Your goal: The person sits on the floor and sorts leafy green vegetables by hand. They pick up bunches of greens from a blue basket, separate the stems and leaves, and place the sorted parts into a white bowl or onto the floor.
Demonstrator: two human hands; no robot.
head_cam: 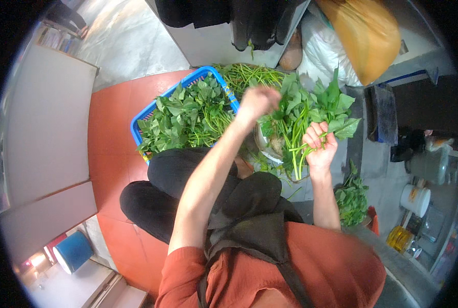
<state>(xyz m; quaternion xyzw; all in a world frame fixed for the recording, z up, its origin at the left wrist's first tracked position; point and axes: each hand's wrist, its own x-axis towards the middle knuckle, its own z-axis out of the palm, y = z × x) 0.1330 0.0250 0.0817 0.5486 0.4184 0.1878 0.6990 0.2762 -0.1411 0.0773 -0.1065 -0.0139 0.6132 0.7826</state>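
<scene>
My right hand (320,147) grips a small bunch of leafy green stems (342,125), its leaves fanned out above the fist. My left hand (260,101), blurred, hovers between a blue plastic basket and a pile of leafy greens; whether it holds anything is unclear. The blue basket (138,125) is heaped with leafy greens (186,111). Long-stemmed greens (296,127) lie just left of my right hand, over a pale container (265,148) that is mostly hidden. Behind the basket lies a heap of thin green stems (252,74).
More leafy greens (352,200) stand on the right near my elbow. White (323,46) and yellow (371,38) bags bulge at the back right. Dark cloth (252,23) hangs at the top. Scraps of greens lie on the floor by my folded legs.
</scene>
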